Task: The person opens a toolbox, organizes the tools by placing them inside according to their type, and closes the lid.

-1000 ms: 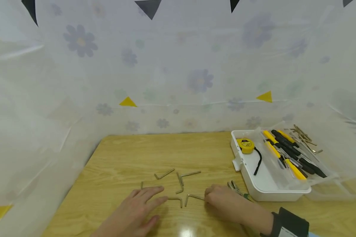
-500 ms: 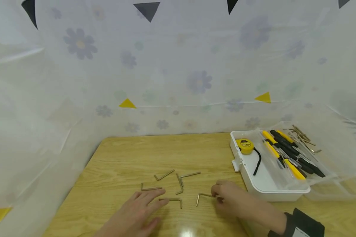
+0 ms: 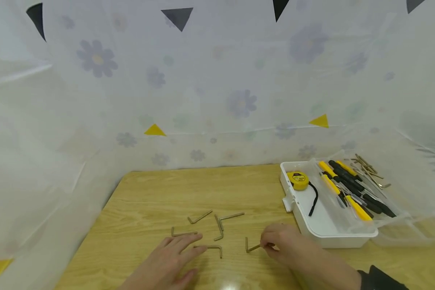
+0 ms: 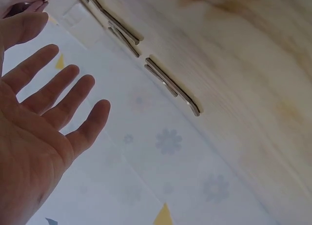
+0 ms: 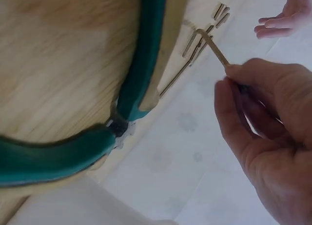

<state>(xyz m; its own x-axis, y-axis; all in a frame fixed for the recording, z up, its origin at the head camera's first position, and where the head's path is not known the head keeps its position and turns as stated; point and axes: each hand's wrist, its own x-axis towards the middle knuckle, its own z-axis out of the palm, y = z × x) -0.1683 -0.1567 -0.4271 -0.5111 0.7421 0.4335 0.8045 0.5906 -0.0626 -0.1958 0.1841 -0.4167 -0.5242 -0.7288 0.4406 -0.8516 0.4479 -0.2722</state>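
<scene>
Between thumb and fingertips, my right hand [image 3: 286, 247] pinches the long arm of an L-shaped hex key [image 3: 253, 248]. In the right wrist view the bent end of this hex key [image 5: 213, 47] sticks out beyond the fingers. My left hand [image 3: 170, 257] hovers low over the table with its fingers spread and relaxed. Its fingertips overlap the ends of a hex key [image 3: 214, 247] and another hex key [image 3: 184, 233] in the head view. Farther back lie more hex keys, one of them [image 3: 201, 216] apart and two crossing, including this hex key [image 3: 233, 216].
Green-handled pliers [image 5: 144, 54] lie close by the right wrist, hidden by the arm in the head view. A white box [image 3: 333, 241] at the right holds a yellow tape measure [image 3: 298, 180]. Its clear lid [image 3: 395, 231] bears screwdrivers [image 3: 359, 208] and more hex keys [image 3: 366, 164].
My right hand has drawn its hex key to the right, away from the others, and the key has turned in the fingers. The left hand has barely moved.
</scene>
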